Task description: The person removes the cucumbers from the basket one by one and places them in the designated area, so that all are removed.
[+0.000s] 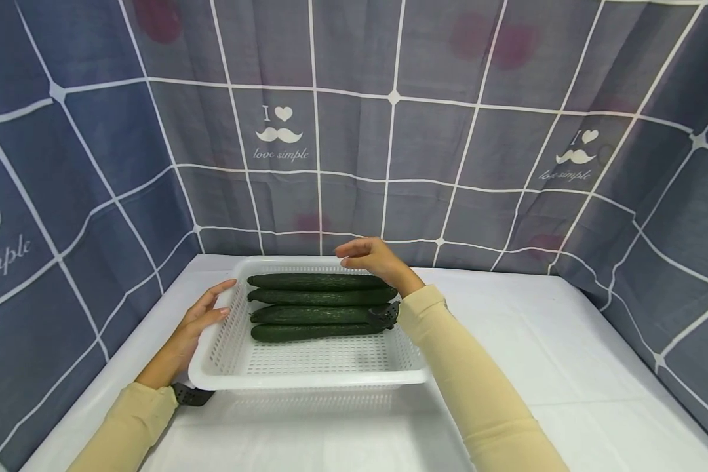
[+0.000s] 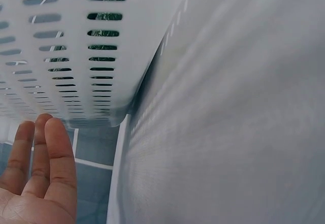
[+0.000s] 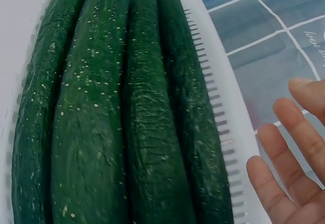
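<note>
Several long dark green cucumbers lie side by side, lengthwise, in a white perforated plastic basket. My left hand is at the basket's left side, fingertips right at the rim. In the left wrist view its fingers are extended beside the slotted wall, and green skin shows through the slots. Above the basket's far right part hovers my right hand, its fingers loosely bent and holding nothing. The right wrist view shows the cucumbers up close, with the right hand beyond the basket's far rim.
The basket stands on a white-covered table, toward its left. A grey-blue checked curtain with white lines hangs behind the table and along both sides. Each wrist carries a black strap device.
</note>
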Tool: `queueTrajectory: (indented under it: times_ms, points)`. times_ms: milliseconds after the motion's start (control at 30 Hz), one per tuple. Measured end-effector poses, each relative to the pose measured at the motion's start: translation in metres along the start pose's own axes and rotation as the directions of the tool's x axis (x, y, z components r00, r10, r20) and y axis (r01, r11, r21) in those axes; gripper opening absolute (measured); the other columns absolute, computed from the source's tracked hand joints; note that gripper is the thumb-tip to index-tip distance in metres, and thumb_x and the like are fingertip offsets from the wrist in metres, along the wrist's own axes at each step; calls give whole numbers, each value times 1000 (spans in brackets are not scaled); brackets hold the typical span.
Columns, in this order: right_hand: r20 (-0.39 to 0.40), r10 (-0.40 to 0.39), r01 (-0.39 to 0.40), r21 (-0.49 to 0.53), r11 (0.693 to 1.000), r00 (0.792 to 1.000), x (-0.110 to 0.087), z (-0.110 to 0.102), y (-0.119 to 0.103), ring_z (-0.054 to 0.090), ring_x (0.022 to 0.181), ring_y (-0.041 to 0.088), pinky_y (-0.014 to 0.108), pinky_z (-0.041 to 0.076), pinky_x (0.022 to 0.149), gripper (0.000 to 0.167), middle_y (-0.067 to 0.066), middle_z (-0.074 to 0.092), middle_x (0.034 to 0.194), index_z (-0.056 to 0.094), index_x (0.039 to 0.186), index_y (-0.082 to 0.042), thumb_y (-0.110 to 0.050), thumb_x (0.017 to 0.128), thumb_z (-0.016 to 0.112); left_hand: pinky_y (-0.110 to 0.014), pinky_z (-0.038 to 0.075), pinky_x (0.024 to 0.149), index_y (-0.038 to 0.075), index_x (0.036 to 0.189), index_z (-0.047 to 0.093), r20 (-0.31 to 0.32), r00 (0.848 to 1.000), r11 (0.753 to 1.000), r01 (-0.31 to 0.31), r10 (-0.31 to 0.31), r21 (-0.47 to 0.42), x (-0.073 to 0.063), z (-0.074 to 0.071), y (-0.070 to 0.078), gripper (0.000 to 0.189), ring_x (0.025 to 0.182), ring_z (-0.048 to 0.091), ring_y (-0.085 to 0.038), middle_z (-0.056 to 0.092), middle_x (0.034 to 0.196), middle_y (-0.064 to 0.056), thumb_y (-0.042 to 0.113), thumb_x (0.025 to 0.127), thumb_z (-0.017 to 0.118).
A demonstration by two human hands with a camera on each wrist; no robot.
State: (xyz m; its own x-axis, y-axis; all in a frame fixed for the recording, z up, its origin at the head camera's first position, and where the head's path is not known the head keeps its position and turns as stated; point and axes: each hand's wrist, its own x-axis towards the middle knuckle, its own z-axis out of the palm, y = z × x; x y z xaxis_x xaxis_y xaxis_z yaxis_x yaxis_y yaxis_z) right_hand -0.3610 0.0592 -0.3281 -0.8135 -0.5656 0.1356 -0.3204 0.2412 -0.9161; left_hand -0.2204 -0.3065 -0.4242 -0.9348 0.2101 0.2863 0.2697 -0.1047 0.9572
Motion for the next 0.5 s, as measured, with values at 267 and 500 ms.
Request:
queueTrajectory:
  times_ms: [267, 500]
  points:
    - [-36, -21, 20, -34, 999, 999, 8, 11, 7, 70, 122, 33, 39, 56, 103, 34, 23, 72, 133, 68, 132, 14, 4, 100, 72, -31, 57, 87, 39, 151, 55, -10, 1000, 1000, 1, -1, -5, 0, 1, 0, 56, 121, 58, -10, 49, 147, 9, 4, 110, 42]
    - [-63, -40, 35, -75, 997, 997, 8, 16, 14, 73, 116, 34, 37, 58, 99, 27, 24, 75, 126, 73, 125, 13, 7, 99, 72, -31, 56, 88, 40, 152, 54, -5, 1000, 1000, 9, -9, -3, 0, 1, 1, 56, 122, 58, -11, 48, 147, 9, 5, 110, 42]
